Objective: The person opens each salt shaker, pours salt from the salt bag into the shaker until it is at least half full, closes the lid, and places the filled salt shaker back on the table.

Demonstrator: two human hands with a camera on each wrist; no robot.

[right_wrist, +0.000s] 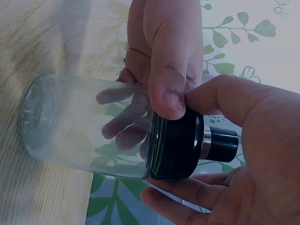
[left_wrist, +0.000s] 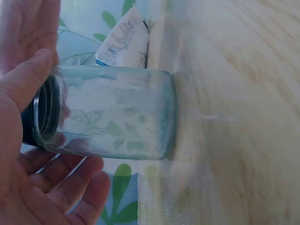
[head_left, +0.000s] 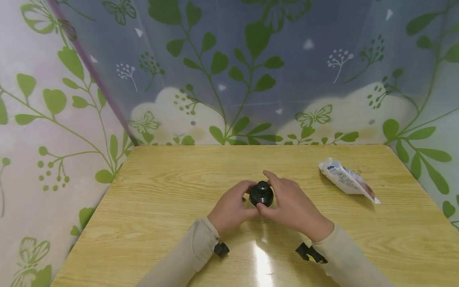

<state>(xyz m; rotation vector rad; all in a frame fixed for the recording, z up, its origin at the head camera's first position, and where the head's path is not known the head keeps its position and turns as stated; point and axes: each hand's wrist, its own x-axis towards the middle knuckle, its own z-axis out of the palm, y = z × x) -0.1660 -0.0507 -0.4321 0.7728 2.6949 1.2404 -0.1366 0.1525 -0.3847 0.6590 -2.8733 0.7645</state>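
Note:
A clear glass jar (left_wrist: 122,112) with a black lid (head_left: 261,195) stands upright on the wooden table (head_left: 168,179). The lid carries a round knob (right_wrist: 222,144) over a silver-coloured band. My left hand (head_left: 232,207) holds the jar at its top from the left, thumb at the lid's near side and fingers behind the glass. From the right, my right hand (head_left: 295,205) grips the lid, its thumb close beside the left thumb and its fingers reaching round the far side. The glass shows no contents.
To the right of the hands lies a crumpled white packet (head_left: 348,179) with printed text. Leaf-patterned cloth (head_left: 229,71) rises behind the table's back edge and along both sides. Small black wrist devices (head_left: 221,250) sit under the sleeves.

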